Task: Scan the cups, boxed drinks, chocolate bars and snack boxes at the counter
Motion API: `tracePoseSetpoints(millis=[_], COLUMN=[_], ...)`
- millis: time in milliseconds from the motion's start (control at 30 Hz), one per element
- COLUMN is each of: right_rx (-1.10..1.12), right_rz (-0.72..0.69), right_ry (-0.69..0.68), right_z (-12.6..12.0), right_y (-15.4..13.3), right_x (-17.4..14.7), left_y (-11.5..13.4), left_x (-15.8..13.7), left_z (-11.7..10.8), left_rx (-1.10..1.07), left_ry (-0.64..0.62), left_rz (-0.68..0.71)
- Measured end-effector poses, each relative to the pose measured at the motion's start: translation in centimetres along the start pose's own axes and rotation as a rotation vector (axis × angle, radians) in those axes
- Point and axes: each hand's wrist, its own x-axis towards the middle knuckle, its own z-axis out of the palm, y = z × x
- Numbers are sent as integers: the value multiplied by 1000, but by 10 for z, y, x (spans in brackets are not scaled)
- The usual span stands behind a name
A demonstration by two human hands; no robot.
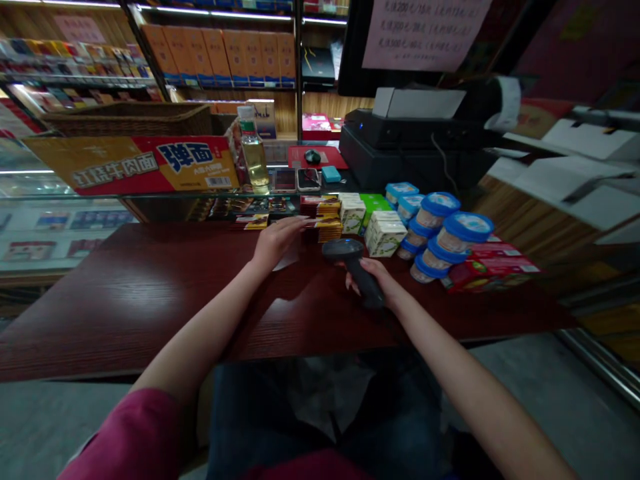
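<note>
1. Right hand (376, 283): fingers wrapped round the grip of a dark barcode scanner (350, 257); its long axis runs from the palm up and left, head aimed toward the snack packets (323, 217) just beyond.
2. Left hand (278, 240): flat, fingers stretched loosely, tips touching the near edge of the snack packets; holding nothing; this hand is the nearer to them, the scanner head just right of it.
3. Right of the packets: small drink cartons (384, 235), then stacked blue-lidded tubs (443, 230) and red packs (493, 267); all close together on the dark wooden counter (125, 293).
4. Beyond: glass shelf with phones (296, 179), a bottle (254, 152), a printed carton (135, 163); till (410, 143) behind right.
</note>
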Motion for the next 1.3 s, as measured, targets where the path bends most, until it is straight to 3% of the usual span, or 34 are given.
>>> tracePoseSetpoints(millis=[67, 167, 433, 600, 800, 933, 1133, 1200, 1300], right_rx=[-1, -6, 0, 10, -9, -36, -35, -40, -28], right_rz=[-14, -16, 2, 0, 53, 69, 55, 52, 46], right_ry=[14, 0, -17, 4, -54, -110, -118, -101, -72], right_z=[-2, -1, 0, 0, 16, 45, 86, 92, 92], right_y=[-1, 0, -1, -2, -2, 4, 18, 21, 22], right_x=[-1, 0, 2, -2, 10, 43, 102, 111, 112], left_y=[-5, -15, -26, -40, -112, -140, -117, -105, -91], left_x=[3, 3, 7, -12, -46, -49, -40, -40, -41], left_z=[17, 32, 36, 0, -78, -92, -93, -96, -96], left_rx=[15, 54, 161, 249, 470, 524, 606, 587, 445], left_ry=[-88, -140, -164, -130, -154, -224, -314, -270, -100], left_rz=[73, 76, 74, 66, -233, -367, -281, -324, -435])
